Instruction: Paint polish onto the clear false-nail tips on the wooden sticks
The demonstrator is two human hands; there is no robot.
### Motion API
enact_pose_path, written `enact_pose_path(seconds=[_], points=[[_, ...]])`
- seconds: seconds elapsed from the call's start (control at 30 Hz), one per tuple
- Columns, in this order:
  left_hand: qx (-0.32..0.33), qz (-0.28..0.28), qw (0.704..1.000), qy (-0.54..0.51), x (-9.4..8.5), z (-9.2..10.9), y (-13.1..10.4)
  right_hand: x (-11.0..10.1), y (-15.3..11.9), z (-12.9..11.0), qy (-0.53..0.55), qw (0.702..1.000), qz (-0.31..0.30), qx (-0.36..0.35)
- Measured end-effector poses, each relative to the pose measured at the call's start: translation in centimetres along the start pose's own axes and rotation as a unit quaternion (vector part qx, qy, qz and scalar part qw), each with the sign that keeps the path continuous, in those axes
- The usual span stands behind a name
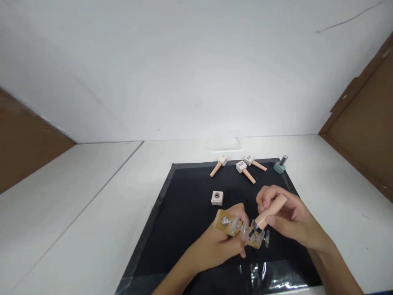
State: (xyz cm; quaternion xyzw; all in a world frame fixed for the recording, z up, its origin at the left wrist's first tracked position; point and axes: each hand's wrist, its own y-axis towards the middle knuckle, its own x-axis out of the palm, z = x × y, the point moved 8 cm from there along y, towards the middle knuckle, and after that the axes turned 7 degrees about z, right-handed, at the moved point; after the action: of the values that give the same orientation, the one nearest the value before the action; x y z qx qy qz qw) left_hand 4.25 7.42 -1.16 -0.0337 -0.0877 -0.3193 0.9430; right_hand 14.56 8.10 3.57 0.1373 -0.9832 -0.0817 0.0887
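Left hand (219,246) is wrapped round a yellowish holder (220,221) with clear nail tips (245,230) over the black mat (184,213). Right hand (293,217) is half-curled, pinching a peach brush cap (272,210) over the mat too, brush end by the tips. Open white bottle (217,200) sits on the mat.

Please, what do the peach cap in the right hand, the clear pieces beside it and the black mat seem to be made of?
Peach cap: probably plastic; smooth, even colour, soft sheen.
Clear pieces: likely glossy plastic; see-through, with pale highlights.
Black mat: matt, perhaps fabric or coated sheet; its near strip mirrors light, like plastic film.
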Motion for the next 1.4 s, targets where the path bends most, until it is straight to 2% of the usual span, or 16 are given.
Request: enact_pose_path(seconds=[0.13, 0.3, 0.47, 0.6, 0.77, 0.9, 1.07, 1.2, 1.3, 1.4], points=[[-0.001, 0.005, 1.0, 0.028, -0.1, -0.1, 0.0, -0.3, 0.0, -0.3, -0.014, 0.999, 0.028, -0.008], [0.029, 0.018, 0.995, 0.092, -0.4, 0.4, 0.0, 0.2, -0.1, -0.2, -0.014, 1.0, -0.009, 0.001], [0.009, 0.017, 0.995, 0.102, -0.3, 0.4, 0.2, -0.3, 0.0, -0.7, -0.044, 0.999, 0.018, -0.024], [0.004, 0.011, 0.994, 0.113, -0.2, 0.4, 0.2, 0.3, -0.1, -0.4, -0.026, 0.999, -0.026, -0.008], [0.005, 0.005, 0.992, 0.128, -0.3, 0.0, 0.1, -0.2, -0.1, -0.5, -0.053, 0.998, 0.01, -0.02], [0.012, -0.002, 0.988, 0.155, -0.2, 0.1, 0.2, 0.5, -0.3, -0.7, -0.043, 0.998, -0.031, -0.025], [0.018, -0.013, 0.983, 0.182, -0.2, -0.1, 0.0, -0.4, -0.3, -0.8, -0.082, 0.996, 0.025, -0.038], [0.028, -0.011, 0.977, 0.213, -0.4, 0.0, -0.1, 0.5, -0.4, -0.9, -0.041, 0.998, -0.031, -0.039], [0.029, -0.013, 0.97, 0.24, -0.2, 0.2, -0.1, 0.9, -0.4, -1.3, -0.09, 0.993, -0.053, -0.057], [0.032, -0.016, 0.965, 0.26, -0.1, 0.4, 0.0, 0.6, -0.2, -1.9, -0.148, 0.985, -0.018, -0.088]])
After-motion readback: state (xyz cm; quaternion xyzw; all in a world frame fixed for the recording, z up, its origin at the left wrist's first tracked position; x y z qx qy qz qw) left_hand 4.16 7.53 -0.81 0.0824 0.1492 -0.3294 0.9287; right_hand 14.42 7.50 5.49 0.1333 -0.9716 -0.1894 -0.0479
